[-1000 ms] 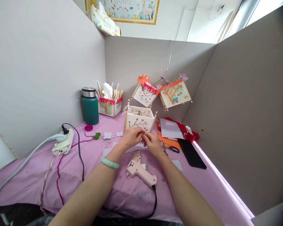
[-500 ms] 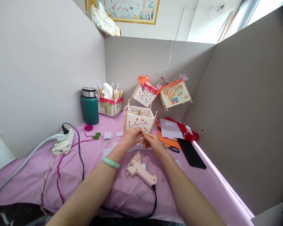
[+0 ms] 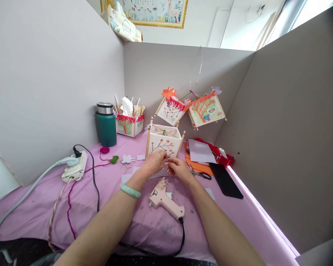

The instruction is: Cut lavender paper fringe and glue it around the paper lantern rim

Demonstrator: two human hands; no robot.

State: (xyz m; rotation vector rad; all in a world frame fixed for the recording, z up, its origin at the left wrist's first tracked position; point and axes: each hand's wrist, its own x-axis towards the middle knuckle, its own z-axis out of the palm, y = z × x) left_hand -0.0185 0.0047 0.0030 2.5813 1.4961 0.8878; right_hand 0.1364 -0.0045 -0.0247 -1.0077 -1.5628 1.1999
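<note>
My left hand (image 3: pixel 155 162) and my right hand (image 3: pixel 180 169) meet fingertip to fingertip over the middle of the table. Both are closed in a pinch, and whatever lies between the fingers is too small or hidden to name. Just behind them stands a paper lantern (image 3: pixel 164 142) with wooden stick corners and a painted blossom branch; my left hand overlaps its lower front. White paper strips (image 3: pixel 127 178) lie under the hands. Nearer to me, between my forearms, a pink glue gun (image 3: pixel 166 201) rests on its side. Black-handled scissors (image 3: pixel 204 176) lie right of my right hand.
Two decorated lanterns (image 3: pixel 207 109) hang from a wire at the back. Left stand a green bottle (image 3: pixel 107 127) and a stick-filled holder (image 3: pixel 130 127). A power strip (image 3: pixel 75 168) with cords lies at left. A black phone (image 3: pixel 226 181) and coloured paper (image 3: pixel 201 151) lie right. Grey partitions (image 3: pixel 166 66) enclose the table.
My fingers have shifted very slightly where they meet, with both hands staying in the same spot. Everything on the table stays where it was.
</note>
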